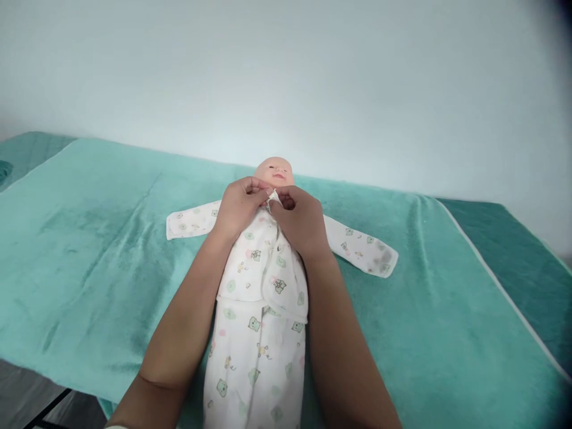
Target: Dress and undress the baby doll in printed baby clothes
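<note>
A baby doll (273,170) lies on its back, its head toward the wall. It wears a white printed baby jacket (243,268) with the sleeves spread to both sides, over matching white trousers (254,369). At the neck, my left hand (245,201) pinches one side of the jacket's collar. My right hand (301,217) is closed on the other side of the collar, close against the left. A small folded tip of white cloth shows between the fingers. Below the hands, the jacket's front edges overlap down the middle. Any fastener at the collar is hidden by my fingers.
A light green towel (111,256) covers the table under the doll, with creases on the left. Darker green cloth (504,256) shows beyond its white edge at the right. A pale wall (286,77) rises right behind the table.
</note>
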A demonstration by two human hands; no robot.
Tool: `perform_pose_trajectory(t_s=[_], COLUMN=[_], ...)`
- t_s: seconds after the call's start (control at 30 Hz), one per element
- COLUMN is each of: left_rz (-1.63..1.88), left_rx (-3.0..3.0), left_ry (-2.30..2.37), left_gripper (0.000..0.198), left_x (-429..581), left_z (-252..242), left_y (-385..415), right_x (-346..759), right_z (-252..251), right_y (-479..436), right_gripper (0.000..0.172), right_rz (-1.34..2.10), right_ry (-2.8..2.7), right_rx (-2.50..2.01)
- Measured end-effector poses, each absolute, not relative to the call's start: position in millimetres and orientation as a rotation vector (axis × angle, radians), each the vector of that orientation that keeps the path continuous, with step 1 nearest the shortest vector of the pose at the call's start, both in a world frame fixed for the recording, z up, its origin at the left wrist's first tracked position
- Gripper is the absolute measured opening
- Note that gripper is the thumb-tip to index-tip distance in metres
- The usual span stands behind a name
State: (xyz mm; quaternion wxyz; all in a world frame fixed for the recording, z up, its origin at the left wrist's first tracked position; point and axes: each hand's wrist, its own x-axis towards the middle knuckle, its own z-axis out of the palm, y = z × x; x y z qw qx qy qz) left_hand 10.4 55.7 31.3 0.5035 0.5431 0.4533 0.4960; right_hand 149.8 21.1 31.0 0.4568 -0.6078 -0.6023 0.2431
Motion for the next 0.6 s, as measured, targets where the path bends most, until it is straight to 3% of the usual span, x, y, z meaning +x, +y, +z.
perform_pose_trajectory(t_s=[0.37, 0.6], left_rz=[1.208, 1.142], left_rx=[1.372, 1.438], left_ry=[1.168, 1.121], left_gripper=[0.002, 0.018], left_x=[14.3, 15.9], left_z=[28.2, 33.2], left_y=[57.2, 51.3], right_x=[149.0, 148.1], right_z=[34.0, 33.3], right_y=[19.8, 17.6], right_gripper=[0.009, 0.014], right_rz=[0.656, 0.613], right_ry=[-1.394, -1.503], right_rx=[-1.466, -1.502])
